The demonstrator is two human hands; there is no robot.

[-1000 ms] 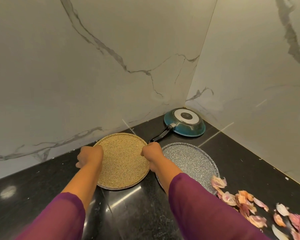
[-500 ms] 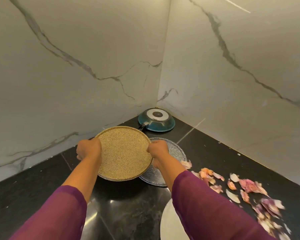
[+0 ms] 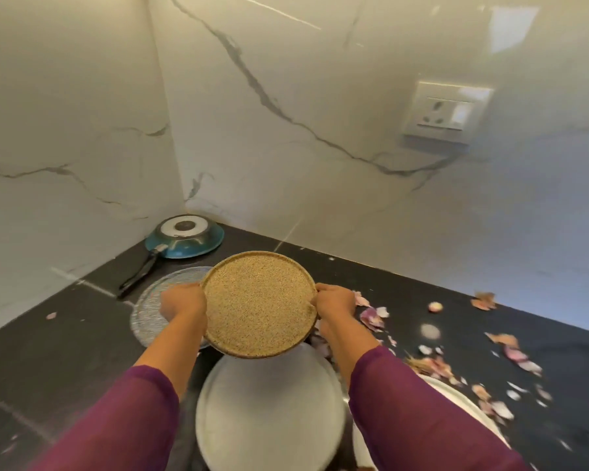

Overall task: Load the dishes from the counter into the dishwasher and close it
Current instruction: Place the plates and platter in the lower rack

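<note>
The gold speckled plate point(image 3: 259, 304) is in the air in front of the person, lifted off the black counter point(image 3: 48, 351). The left hand point(image 3: 182, 305) grips its left rim and the right hand point(image 3: 335, 304) grips its right. On both hands the fingers are curled and clamped on the edge, with the thumb on top at the right side. From this view the plate overlaps the grey speckled plate point(image 3: 153, 307) lying on the counter to its left. It also overlaps a white plate point(image 3: 269, 409) nearer the body. A teal pan point(image 3: 184, 237) rests upside down in the corner, and a second white plate point(image 3: 463, 399) shows just past the right sleeve.

This looks like the carrying step for the first dish, with most of the load yet to go. The dishwasher is not in view (so neither its door nor its racks can be judged from here).

To do it well, the plate should stay roughly level and close to the body while turning away. That way its lower edge clears the white plate beneath. Onion peels point(image 3: 371, 317) are scattered right beside the right hand, so the wrist is best lifted rather than dragged through them. A two-handed rim grip is steady for carrying. Slotting the plate on edge into a rack will probably need one hand freed, so the other should take a firmer grip first.
</note>
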